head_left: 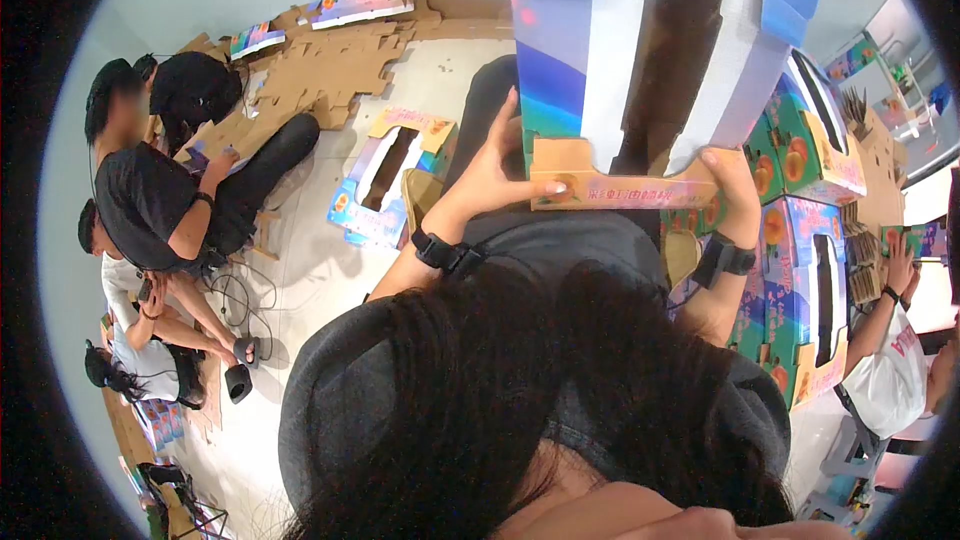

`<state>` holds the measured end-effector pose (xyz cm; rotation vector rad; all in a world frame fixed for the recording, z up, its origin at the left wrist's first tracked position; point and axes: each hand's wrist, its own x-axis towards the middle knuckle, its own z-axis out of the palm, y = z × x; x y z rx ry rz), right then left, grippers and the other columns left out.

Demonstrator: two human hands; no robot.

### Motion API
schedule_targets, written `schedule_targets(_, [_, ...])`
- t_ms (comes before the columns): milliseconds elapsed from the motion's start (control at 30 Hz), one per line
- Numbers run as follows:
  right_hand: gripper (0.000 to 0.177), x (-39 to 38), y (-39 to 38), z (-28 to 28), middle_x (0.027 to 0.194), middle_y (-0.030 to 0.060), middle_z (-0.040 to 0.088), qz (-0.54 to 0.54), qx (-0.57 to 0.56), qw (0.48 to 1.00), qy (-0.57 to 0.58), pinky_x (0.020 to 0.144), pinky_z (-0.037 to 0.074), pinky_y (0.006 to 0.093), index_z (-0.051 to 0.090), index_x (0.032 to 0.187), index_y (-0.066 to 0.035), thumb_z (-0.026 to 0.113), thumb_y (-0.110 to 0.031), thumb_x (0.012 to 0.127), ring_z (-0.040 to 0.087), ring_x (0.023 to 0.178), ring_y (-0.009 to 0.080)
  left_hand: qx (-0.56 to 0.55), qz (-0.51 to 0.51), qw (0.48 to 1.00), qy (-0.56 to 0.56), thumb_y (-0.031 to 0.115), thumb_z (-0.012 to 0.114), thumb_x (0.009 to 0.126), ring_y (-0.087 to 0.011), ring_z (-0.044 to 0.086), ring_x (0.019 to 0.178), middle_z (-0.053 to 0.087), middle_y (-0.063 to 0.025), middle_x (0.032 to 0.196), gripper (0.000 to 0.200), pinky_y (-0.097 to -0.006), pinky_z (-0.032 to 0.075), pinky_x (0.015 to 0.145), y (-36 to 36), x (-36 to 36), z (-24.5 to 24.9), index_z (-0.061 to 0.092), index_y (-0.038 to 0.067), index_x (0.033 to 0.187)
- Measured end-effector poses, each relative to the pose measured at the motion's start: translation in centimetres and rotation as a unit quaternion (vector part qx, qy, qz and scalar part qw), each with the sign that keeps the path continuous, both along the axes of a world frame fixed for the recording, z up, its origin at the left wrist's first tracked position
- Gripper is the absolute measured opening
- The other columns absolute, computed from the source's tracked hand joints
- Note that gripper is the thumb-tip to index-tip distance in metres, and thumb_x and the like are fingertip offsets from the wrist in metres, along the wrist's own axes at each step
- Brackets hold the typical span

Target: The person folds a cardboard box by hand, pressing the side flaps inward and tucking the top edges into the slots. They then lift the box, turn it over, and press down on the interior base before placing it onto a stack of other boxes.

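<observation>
A large printed carton [560, 90] in blue, white and orange stands up in front of me, with a long dark slot down its face. At its lower left corner my left hand [500, 170] grips it, thumb on the orange edge strip and fingers along the side. My right hand [733, 185] holds the lower right corner, thumb over the same strip. Both wrists carry black bands. The carton's top runs out of view, and its far side is hidden.
A similar carton [358, 185] lies on the floor at left. More cartons [790, 270] are stacked at right. Flat cardboard sheets [320, 70] lie behind. Several people sit at left, one in black [150, 200]; another person [890, 370] is at far right.
</observation>
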<state>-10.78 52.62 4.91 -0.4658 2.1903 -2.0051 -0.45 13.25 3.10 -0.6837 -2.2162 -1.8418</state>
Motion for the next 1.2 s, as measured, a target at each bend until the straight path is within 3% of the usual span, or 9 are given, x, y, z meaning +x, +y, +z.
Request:
schedule_targets(167, [0.087, 2.3, -0.3, 0.8, 0.119, 0.0090, 0.063, 0.011, -0.102, 0.994, -0.032, 0.092, 0.051, 0.0329, 0.038, 0.144, 0.000, 0.084, -0.019, 0.074, 0.063, 0.108, 0.0203, 0.014, 0.001, 1.000, 0.011, 0.028, 0.085, 0.081, -0.0348, 0.034, 0.146, 0.033, -0.0233, 0.157, 0.125, -0.0459, 0.026, 0.120, 0.5, 0.8, 1.3, -0.012, 0.015, 0.160])
schedule_targets(267, [0.087, 2.1, 0.6, 0.2, 0.120, 0.0096, 0.062, 0.036, -0.132, 0.989, -0.046, 0.092, 0.053, 0.0344, 0.038, 0.144, 0.000, 0.084, -0.018, 0.073, 0.063, 0.108, 0.0213, -0.105, 0.038, 0.992, 0.064, 0.026, 0.083, 0.082, -0.0260, 0.026, 0.148, 0.026, -0.0186, 0.160, 0.116, -0.0394, 0.022, 0.121, 0.1, 0.3, 0.5, 0.000, 0.002, 0.159])
schedule_targets(367, [0.085, 1.4, 1.2, -1.1, 0.120, 0.0103, 0.063, 0.049, -0.148, 0.984, -0.081, 0.092, 0.054, 0.0357, 0.038, 0.143, 0.000, 0.084, -0.016, 0.074, 0.064, 0.107, 0.0219, -0.134, 0.049, 0.987, 0.076, 0.028, 0.079, 0.087, -0.0266, 0.022, 0.149, 0.024, -0.0209, 0.160, 0.114, -0.0383, 0.021, 0.121, 0.4, 0.4, 0.5, -0.004, -0.002, 0.158])
schedule_targets(467, [0.081, 1.0, 0.9, -1.5, 0.119, 0.0109, 0.063, 0.034, -0.153, 0.984, -0.082, 0.092, 0.054, 0.0357, 0.040, 0.141, 0.001, 0.083, -0.013, 0.074, 0.065, 0.106, 0.0218, -0.148, 0.030, 0.988, 0.036, 0.034, 0.077, 0.087, -0.0354, 0.004, 0.154, -0.003, -0.0271, 0.165, 0.124, -0.0415, 0.015, 0.123, 0.5, 0.4, 1.4, -0.021, 0.003, 0.155])
schedule_targets(533, [0.079, 1.1, 0.1, -1.1, 0.120, 0.0110, 0.063, 0.019, -0.150, 0.986, -0.068, 0.092, 0.054, 0.0354, 0.042, 0.140, 0.000, 0.083, -0.011, 0.074, 0.065, 0.106, 0.0216, -0.099, 0.016, 0.995, -0.005, 0.036, 0.078, 0.087, -0.0356, 0.004, 0.154, -0.004, -0.0281, 0.164, 0.126, -0.0412, 0.016, 0.123, 1.1, 0.7, 1.0, -0.024, 0.003, 0.154])
schedule_targets(733, [0.077, 1.8, -1.7, 0.0, 0.118, 0.0093, 0.064, -0.012, -0.141, 0.990, -0.028, 0.093, 0.053, 0.0350, 0.046, 0.138, -0.002, 0.086, -0.011, 0.073, 0.065, 0.105, 0.0210, -0.043, 0.033, 0.997, -0.059, 0.033, 0.081, 0.085, -0.0342, 0.018, 0.151, 0.003, -0.0274, 0.163, 0.133, -0.0402, 0.025, 0.120, 0.8, 0.9, 1.0, -0.030, 0.003, 0.151])
schedule_targets(933, [0.074, 2.9, -3.6, 1.8, 0.114, 0.0079, 0.066, 0.009, -0.117, 0.993, -0.015, 0.091, 0.053, 0.0348, 0.051, 0.133, -0.003, 0.089, -0.014, 0.071, 0.065, 0.103, 0.0197, 0.054, 0.034, 0.997, -0.038, 0.020, 0.079, 0.087, -0.0270, 0.042, 0.138, 0.027, -0.0202, 0.157, 0.125, -0.0396, 0.042, 0.109, 0.3, 2.0, 3.2, -0.025, 0.009, 0.155])
schedule_targets(1200, [0.067, 3.8, -4.6, 3.4, 0.106, 0.0071, 0.068, -0.001, -0.059, 0.998, -0.013, 0.087, 0.054, 0.0326, 0.054, 0.127, -0.003, 0.089, -0.013, 0.071, 0.067, 0.096, 0.0188, 0.054, 0.058, 0.997, -0.014, 0.017, 0.080, 0.086, -0.0247, 0.056, 0.122, 0.045, -0.0184, 0.144, 0.124, -0.0397, 0.050, 0.099, -0.6, 2.8, 4.2, -0.022, 0.014, 0.157])
